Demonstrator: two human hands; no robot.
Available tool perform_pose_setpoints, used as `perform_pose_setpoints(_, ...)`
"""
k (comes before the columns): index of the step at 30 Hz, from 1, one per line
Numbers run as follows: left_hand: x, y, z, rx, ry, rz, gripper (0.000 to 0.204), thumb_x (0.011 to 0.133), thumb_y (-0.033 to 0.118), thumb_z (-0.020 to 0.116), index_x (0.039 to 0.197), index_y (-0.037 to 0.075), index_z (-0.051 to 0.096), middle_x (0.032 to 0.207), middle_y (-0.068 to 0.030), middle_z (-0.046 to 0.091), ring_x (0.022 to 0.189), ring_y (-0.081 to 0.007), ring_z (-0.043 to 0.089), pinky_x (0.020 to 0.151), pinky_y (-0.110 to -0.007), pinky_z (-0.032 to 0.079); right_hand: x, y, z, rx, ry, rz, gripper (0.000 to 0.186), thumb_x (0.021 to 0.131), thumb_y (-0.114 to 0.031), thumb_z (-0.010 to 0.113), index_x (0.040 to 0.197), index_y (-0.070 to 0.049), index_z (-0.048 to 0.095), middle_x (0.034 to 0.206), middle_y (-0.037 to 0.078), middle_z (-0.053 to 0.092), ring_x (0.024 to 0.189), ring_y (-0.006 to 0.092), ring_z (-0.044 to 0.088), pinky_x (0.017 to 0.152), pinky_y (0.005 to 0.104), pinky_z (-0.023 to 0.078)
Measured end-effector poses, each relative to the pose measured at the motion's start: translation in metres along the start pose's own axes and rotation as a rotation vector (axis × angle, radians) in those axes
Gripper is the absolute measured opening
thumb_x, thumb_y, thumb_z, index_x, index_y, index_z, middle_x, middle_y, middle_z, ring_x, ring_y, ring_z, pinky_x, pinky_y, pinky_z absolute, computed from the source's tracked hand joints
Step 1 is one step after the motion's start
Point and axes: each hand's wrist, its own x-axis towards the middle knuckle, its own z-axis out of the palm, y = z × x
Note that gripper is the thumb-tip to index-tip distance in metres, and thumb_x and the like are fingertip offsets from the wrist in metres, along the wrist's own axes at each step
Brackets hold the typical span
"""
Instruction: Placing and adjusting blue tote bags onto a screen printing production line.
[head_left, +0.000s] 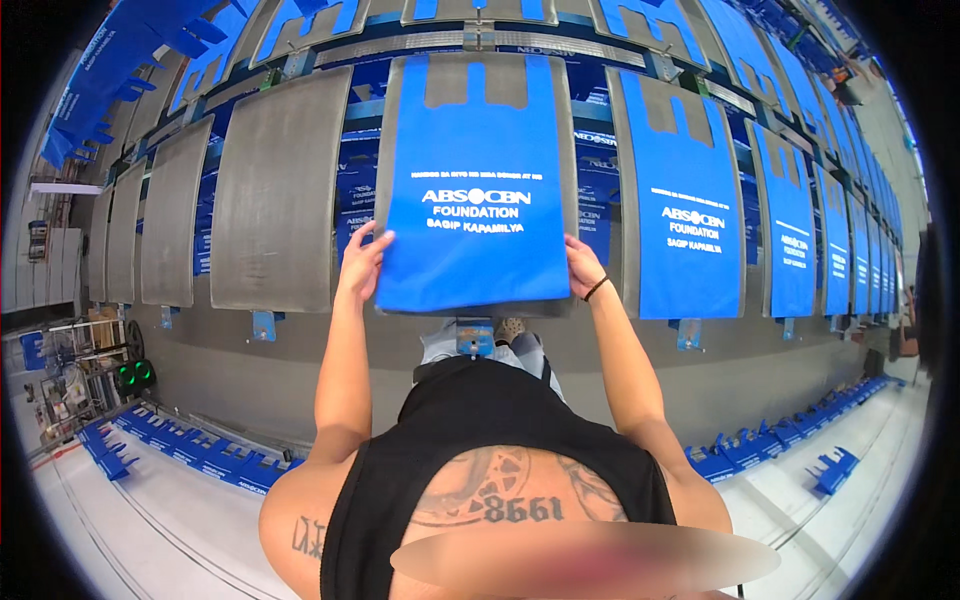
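A blue cut bag with white printing and handle cutouts lies flat on a grey rectangular board in front of me, over a blue metal bracket. My left hand grips the left edge near the lower half, fingers curled onto the bag's border. My right hand, with a dark band at the wrist, holds the right edge at about the same height, its fingertips partly hidden by the bag.
Similar boards stand in rows: bare grey ones leftward, blue bags on others rightward and beyond. Stacks of blue bags lie along both lower sides on a pale surface. Equipment with green round lights is at far left.
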Motion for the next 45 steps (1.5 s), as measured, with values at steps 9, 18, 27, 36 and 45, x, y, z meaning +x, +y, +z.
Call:
perform_pose_setpoints(9, 0.046, 0.017, 0.008, 0.212, -0.101, -0.110, 0.069, 0.076, 0.004, 0.073, 0.135, 0.005, 0.037, 0.095, -0.0107, 0.065, 0.082, -0.0165, 0.062, 0.068, -0.028, 0.049, 0.024, -0.018, -0.003, -0.088, 0.229, -0.070, 0.039, 0.086, -0.014, 0.063, 0.119, 0.004, 0.052, 0.107, 0.012, 0.062, 0.087, 0.0190, 0.059, 0.073, 0.0298, 0.050)
perform_pose_setpoints(18, 0.065, 0.058, -0.003, 0.055, -0.314, -0.036, 0.066, 0.082, 0.007, 0.069, 0.137, 0.007, 0.034, 0.091, -0.0047, 0.065, 0.082, -0.0124, 0.060, 0.069, -0.029, 0.046, 0.010, -0.062, 0.025, -0.175, 0.049, -0.081, 0.041, 0.089, -0.003, 0.057, 0.128, 0.002, 0.045, 0.118, 0.012, 0.058, 0.106, 0.0189, 0.056, 0.089, 0.0311, 0.047)
perform_pose_setpoints(27, 0.163, 0.083, 0.043, 0.141, -0.255, 0.104, 0.057, 0.084, 0.008, 0.067, 0.134, 0.011, 0.039, 0.089, -0.0060, 0.064, 0.078, -0.0126, 0.060, 0.065, -0.026, 0.046, 0.137, -0.113, 0.022, -0.068, 0.375, -0.251, 0.038, 0.081, -0.006, 0.069, 0.110, -0.009, 0.045, 0.096, 0.011, 0.060, 0.082, 0.0209, 0.062, 0.071, 0.0380, 0.053)
perform_pose_setpoints(36, 0.156, 0.125, 0.033, 0.329, -0.268, 0.309, 0.028, 0.080, 0.010, 0.072, 0.107, 0.002, 0.067, 0.087, -0.0048, 0.067, 0.074, -0.0101, 0.060, 0.068, -0.025, 0.050, 0.097, -0.166, 0.055, -0.331, 0.128, -0.420, 0.030, 0.083, -0.004, 0.066, 0.113, -0.004, 0.061, 0.091, 0.005, 0.064, 0.076, 0.0091, 0.060, 0.066, 0.0233, 0.050)
perform_pose_setpoints(45, 0.138, 0.217, 0.055, 0.503, -0.389, 0.631, 0.030, 0.079, 0.010, 0.073, 0.107, 0.001, 0.068, 0.081, -0.0033, 0.066, 0.074, -0.0092, 0.058, 0.071, -0.022, 0.047, 0.057, -0.246, 0.097, -0.787, 0.202, -0.738, 0.033, 0.080, -0.005, 0.071, 0.111, 0.000, 0.065, 0.088, 0.003, 0.066, 0.078, 0.0069, 0.059, 0.070, 0.0197, 0.048)
